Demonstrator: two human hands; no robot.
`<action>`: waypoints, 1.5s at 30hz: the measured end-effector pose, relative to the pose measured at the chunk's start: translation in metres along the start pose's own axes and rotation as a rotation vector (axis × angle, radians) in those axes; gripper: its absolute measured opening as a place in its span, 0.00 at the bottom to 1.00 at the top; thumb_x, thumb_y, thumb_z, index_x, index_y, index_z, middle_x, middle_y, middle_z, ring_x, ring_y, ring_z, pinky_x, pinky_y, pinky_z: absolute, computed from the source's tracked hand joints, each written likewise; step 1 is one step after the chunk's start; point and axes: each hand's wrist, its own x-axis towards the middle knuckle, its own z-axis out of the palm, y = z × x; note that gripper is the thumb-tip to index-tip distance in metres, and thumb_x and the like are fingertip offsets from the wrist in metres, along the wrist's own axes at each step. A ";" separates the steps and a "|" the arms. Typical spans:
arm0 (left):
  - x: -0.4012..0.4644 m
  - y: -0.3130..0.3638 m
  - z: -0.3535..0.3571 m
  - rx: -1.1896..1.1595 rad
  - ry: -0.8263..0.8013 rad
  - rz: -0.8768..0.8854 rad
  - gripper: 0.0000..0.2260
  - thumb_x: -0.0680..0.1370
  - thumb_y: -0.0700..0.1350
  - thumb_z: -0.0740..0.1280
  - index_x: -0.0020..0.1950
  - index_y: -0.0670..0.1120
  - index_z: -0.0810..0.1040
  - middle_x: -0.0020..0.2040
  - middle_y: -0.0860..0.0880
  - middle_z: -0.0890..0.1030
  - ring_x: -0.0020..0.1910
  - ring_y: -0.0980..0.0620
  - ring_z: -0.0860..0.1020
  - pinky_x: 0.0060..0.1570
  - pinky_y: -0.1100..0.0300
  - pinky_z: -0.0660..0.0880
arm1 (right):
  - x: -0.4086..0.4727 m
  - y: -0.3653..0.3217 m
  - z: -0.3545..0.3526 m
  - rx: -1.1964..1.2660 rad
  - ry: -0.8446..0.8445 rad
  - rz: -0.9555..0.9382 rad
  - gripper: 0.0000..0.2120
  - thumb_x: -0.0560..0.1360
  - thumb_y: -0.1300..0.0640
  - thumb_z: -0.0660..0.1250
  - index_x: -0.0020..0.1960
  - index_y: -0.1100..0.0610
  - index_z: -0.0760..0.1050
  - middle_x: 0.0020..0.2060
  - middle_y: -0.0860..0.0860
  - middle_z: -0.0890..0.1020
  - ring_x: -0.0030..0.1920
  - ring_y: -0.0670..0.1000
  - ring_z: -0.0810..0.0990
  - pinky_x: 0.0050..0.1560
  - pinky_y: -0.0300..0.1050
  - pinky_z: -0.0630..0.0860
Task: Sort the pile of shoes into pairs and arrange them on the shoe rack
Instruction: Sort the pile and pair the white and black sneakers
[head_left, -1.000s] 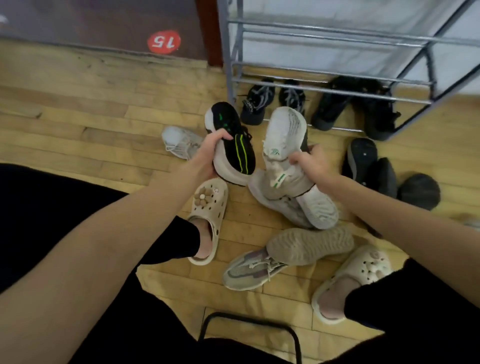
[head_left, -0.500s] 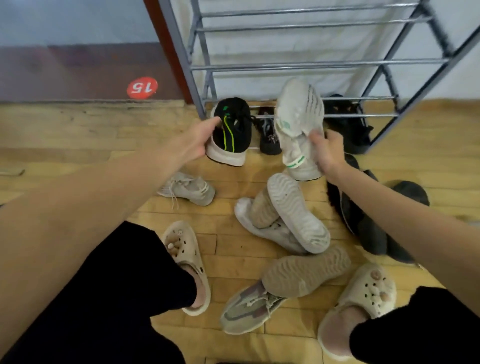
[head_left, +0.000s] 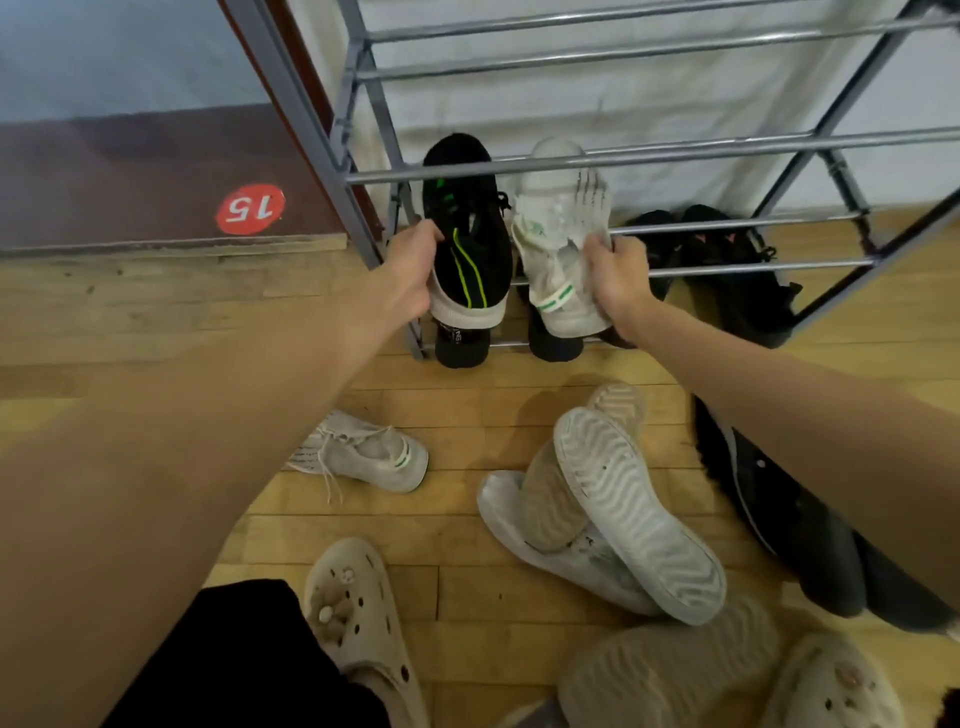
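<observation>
My left hand (head_left: 408, 275) grips the heel of a black sneaker with green stripes (head_left: 465, 228). My right hand (head_left: 615, 280) grips a white sneaker with a green heel stripe (head_left: 558, 234). Both shoes point toe-first into the grey metal shoe rack (head_left: 675, 153), their toes under a front bar, above the low shelf. Black shoes (head_left: 727, 270) sit on the bottom shelf to the right, and two dark shoes (head_left: 460, 345) stand under the held ones. On the wooden floor lie a grey-white sneaker (head_left: 363, 457), white sneakers piled sole-up (head_left: 623, 514) and dark shoes (head_left: 800, 535) partly hidden by my right arm.
My feet wear beige clogs (head_left: 358, 613) at the bottom of the view. A tan sole (head_left: 670, 675) lies between them. A red round sticker marked 15 (head_left: 250, 209) is on the brown panel left of the rack. A white cloth hangs behind the rack.
Both hands have carried the black and white sneakers forward and up from the pile into the rack. The view has leaned closer to the rack.
</observation>
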 end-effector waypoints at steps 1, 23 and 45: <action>0.005 -0.002 0.000 0.001 -0.005 -0.014 0.07 0.78 0.39 0.58 0.45 0.44 0.75 0.44 0.44 0.81 0.45 0.47 0.80 0.48 0.55 0.76 | 0.002 0.002 0.002 0.007 -0.002 0.002 0.14 0.81 0.57 0.58 0.56 0.66 0.75 0.50 0.59 0.80 0.49 0.54 0.79 0.50 0.49 0.75; -0.105 -0.101 -0.055 0.025 -0.065 -0.331 0.08 0.58 0.38 0.53 0.32 0.47 0.57 0.32 0.49 0.66 0.31 0.49 0.69 0.34 0.61 0.69 | -0.113 0.121 -0.099 -0.155 -0.087 -0.119 0.10 0.81 0.59 0.59 0.58 0.61 0.75 0.45 0.46 0.79 0.42 0.35 0.77 0.43 0.29 0.73; -0.138 -0.141 -0.042 -0.011 -0.147 -0.357 0.05 0.58 0.39 0.55 0.32 0.44 0.65 0.29 0.50 0.74 0.33 0.50 0.74 0.36 0.60 0.71 | -0.160 0.187 -0.080 -1.178 -0.517 -0.017 0.52 0.68 0.40 0.72 0.77 0.52 0.41 0.68 0.62 0.62 0.66 0.67 0.66 0.66 0.62 0.66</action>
